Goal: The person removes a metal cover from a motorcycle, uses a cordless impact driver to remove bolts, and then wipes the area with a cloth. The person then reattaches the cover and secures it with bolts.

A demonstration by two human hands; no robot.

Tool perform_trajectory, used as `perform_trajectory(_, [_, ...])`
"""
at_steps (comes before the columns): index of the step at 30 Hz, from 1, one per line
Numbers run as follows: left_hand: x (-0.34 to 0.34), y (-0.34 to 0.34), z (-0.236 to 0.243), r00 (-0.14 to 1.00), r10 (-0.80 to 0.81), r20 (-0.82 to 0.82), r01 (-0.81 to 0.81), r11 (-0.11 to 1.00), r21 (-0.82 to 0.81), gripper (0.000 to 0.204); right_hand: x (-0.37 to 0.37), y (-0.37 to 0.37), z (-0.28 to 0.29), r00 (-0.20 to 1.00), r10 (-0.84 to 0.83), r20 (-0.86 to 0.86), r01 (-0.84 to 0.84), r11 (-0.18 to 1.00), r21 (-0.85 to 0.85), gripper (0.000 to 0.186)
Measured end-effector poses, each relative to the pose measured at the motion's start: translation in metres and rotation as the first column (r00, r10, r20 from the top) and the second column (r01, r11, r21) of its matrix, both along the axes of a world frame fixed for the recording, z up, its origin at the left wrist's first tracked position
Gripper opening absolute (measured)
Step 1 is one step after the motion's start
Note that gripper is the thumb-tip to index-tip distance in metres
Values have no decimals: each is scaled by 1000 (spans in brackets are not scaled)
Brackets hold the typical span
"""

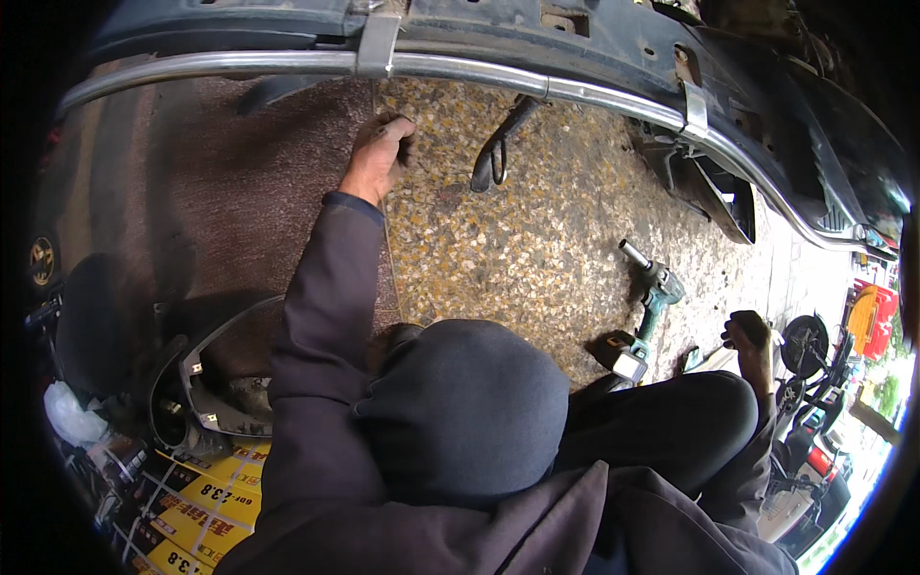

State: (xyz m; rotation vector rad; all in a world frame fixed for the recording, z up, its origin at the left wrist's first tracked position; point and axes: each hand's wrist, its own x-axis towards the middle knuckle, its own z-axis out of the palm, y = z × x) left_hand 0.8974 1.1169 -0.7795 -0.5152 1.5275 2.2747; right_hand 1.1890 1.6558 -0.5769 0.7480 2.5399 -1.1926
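My left hand (381,153) reaches forward over the floor, just below the chrome bar (470,72). Its fingers are curled in, and whatever they may hold is hidden. To its right a dark strap-like bracket (503,144) with a loop hangs under the bar, apart from the hand. Out to the right, beside my bent knee, is my right hand (752,337), dark and in shadow. Those fingers look curled too, and I cannot make out anything in them. Between that hand and the bracket, a teal and black cordless impact wrench (655,305) with a socket rests on the speckled floor.
A dark vehicle body (613,34) spans the top, with a black panel (709,196) hanging at its right. Curved dark trim (216,402) and yellow boxes (216,494) lie at lower left, near a white bag (75,414). A parked two-wheeler (805,407) stands at far right.
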Motion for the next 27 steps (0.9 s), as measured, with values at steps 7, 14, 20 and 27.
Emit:
perform_trajectory(7, [33,3,73,995,6,96,-59,832,552,13,86,49,-96,888,420,186,-457,850,262,23])
perform_trajectory(14, [55,7,110,999,41,19,-45,882,470,17,224,58,-134,913,-69,402,-62,950,305,23])
perform_trajectory(20, [69,15,140,998,34,-53,-8,906,423,12,327,62,-138,826,-288,485,89,915,393,23])
perform_trajectory(27, [73,24,172,993,81,-85,-41,920,390,13,374,66,-145,791,-369,488,163,896,413,23])
